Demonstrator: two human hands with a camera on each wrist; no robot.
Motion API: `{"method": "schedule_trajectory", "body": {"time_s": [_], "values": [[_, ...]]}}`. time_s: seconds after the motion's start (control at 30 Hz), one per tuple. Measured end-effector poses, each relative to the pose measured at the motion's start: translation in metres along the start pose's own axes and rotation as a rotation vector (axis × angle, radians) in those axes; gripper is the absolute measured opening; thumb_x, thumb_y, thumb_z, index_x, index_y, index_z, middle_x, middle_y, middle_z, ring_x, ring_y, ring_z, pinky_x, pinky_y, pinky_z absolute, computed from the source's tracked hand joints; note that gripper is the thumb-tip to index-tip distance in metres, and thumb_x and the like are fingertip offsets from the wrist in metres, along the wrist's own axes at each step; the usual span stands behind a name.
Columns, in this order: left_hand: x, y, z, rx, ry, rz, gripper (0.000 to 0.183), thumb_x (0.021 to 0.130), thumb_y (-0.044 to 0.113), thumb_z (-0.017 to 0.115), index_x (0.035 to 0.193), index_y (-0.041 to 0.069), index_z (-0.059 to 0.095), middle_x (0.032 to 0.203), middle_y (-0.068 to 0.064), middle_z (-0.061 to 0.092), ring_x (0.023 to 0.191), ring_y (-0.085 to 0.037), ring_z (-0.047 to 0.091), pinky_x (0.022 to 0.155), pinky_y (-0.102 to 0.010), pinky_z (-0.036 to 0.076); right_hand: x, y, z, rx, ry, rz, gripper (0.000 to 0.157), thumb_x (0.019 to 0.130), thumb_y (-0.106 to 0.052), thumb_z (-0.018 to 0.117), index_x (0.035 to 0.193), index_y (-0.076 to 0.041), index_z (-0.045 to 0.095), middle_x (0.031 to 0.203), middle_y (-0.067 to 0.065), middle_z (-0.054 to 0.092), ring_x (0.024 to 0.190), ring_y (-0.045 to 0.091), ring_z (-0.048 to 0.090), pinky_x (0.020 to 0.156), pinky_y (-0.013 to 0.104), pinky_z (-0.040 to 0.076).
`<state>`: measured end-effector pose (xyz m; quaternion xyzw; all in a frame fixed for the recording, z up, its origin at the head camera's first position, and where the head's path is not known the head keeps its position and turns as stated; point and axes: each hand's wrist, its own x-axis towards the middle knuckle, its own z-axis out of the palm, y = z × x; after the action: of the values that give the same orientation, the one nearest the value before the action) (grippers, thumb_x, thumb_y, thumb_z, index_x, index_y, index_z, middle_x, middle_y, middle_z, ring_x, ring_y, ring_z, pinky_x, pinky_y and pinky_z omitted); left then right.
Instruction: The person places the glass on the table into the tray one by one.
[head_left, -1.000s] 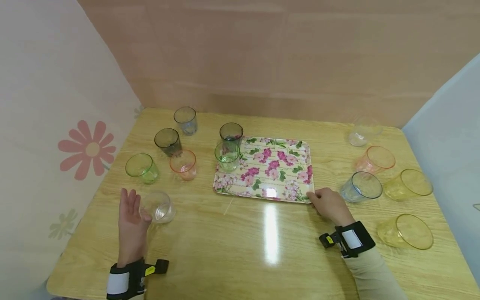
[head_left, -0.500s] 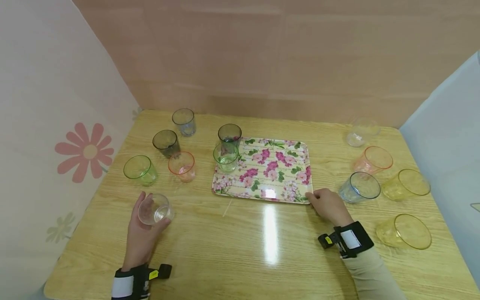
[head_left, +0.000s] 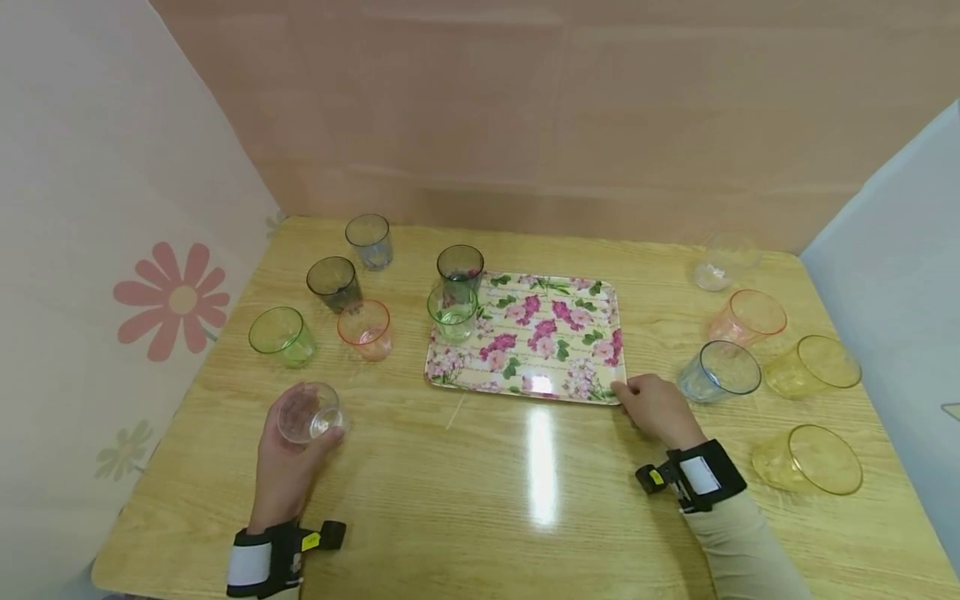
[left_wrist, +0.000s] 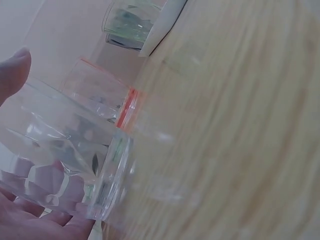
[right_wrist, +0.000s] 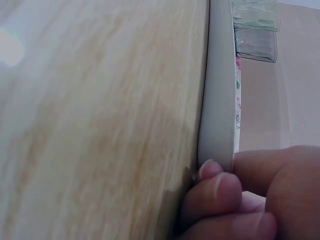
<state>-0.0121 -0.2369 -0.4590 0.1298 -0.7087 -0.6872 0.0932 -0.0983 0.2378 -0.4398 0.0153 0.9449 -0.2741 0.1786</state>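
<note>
Left hand (head_left: 283, 471): here it is on the near left, fingers curved round a clear tumbler, thumb along the near side.
Right hand (head_left: 662, 410): and over here, thumb and curled fingers pinch the near right corner of a floral tray.
Clear tumbler (head_left: 306, 412): in the left hand's grasp, just above or on the wood; I can't tell which.
Floral tray (head_left: 540, 333): lying mid-tabletop, pink blooms and green leaves across its face.
On the tray: two upright at the left end, a pale green tumbler (head_left: 453, 315) with a grey tumbler (head_left: 461, 265) right behind it.
Left of the tray: four more standing, a green tumbler (head_left: 285, 337) and a red-rimmed tumbler (head_left: 365, 331) in front, a dark grey tumbler (head_left: 335, 285) and a blue-grey tumbler (head_left: 370, 242) behind.
Right of the tray: a blue tumbler (head_left: 718, 372) near the right hand, a pink tumbler (head_left: 747, 317) behind it, two yellow tumblers (head_left: 808, 460) further out, a second clear tumbler (head_left: 722, 262) at the back.
Tabletop (head_left: 420, 517): pale wood grain, a bright streak of reflected light in front of the tray.
Wrists: a black strap (head_left: 266, 558) on the left, its match (head_left: 701, 477) on the right above a beige sleeve (head_left: 742, 542).
Backdrop (head_left: 562, 108): pinkish, rising behind it all.
</note>
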Motion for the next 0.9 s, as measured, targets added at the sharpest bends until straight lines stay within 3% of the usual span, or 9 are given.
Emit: {"method": "schedule_trajectory", "body": {"time_s": [0.13, 0.4, 0.6, 0.77, 0.9], "values": [[-0.002, 0.001, 0.002, -0.014, -0.005, 0.028, 0.075, 0.083, -0.021, 0.07, 0.148, 0.001, 0.04, 0.139, -0.004, 0.051, 0.133, -0.019, 0.045, 0.102, -0.02, 0.042, 0.0, -0.002, -0.001, 0.001, -0.006, -0.003, 0.047, 0.107, -0.028, 0.05, 0.063, -0.01, 0.055, 0.055, 0.0, 0.049, 0.05, 0.018, 0.045, 0.052, 0.031, 0.034], [0.001, 0.008, 0.017, -0.024, -0.079, 0.146, 0.076, 0.08, -0.024, 0.07, 0.147, -0.003, 0.041, 0.139, -0.006, 0.054, 0.132, -0.02, 0.048, 0.109, -0.023, 0.038, -0.002, -0.003, -0.003, 0.004, -0.012, 0.003, 0.047, 0.107, -0.028, 0.049, 0.064, -0.01, 0.056, 0.054, 0.0, 0.048, 0.05, 0.018, 0.044, 0.053, 0.031, 0.033], [0.009, 0.013, 0.039, -0.056, -0.178, 0.22, 0.076, 0.079, -0.023, 0.071, 0.146, -0.005, 0.04, 0.139, -0.007, 0.054, 0.133, -0.022, 0.047, 0.111, -0.026, 0.036, -0.001, -0.001, -0.003, -0.005, -0.01, 0.007, 0.048, 0.107, -0.029, 0.049, 0.063, -0.01, 0.055, 0.054, 0.0, 0.046, 0.05, 0.018, 0.043, 0.053, 0.031, 0.033], [0.012, 0.015, 0.06, -0.045, -0.227, 0.223, 0.076, 0.078, -0.02, 0.074, 0.145, -0.005, 0.041, 0.14, -0.01, 0.053, 0.134, -0.02, 0.047, 0.112, -0.027, 0.037, -0.001, -0.001, -0.001, -0.002, -0.005, 0.006, 0.048, 0.107, -0.028, 0.05, 0.063, -0.01, 0.055, 0.053, 0.0, 0.047, 0.05, 0.018, 0.043, 0.052, 0.031, 0.033], [0.014, 0.014, 0.076, -0.061, -0.27, 0.24, 0.076, 0.078, -0.019, 0.075, 0.145, -0.003, 0.042, 0.143, -0.019, 0.05, 0.136, -0.03, 0.045, 0.114, -0.031, 0.036, -0.001, -0.001, -0.001, -0.001, -0.004, 0.004, 0.048, 0.107, -0.028, 0.05, 0.063, -0.01, 0.057, 0.053, 0.0, 0.048, 0.05, 0.018, 0.044, 0.052, 0.031, 0.033]]}}
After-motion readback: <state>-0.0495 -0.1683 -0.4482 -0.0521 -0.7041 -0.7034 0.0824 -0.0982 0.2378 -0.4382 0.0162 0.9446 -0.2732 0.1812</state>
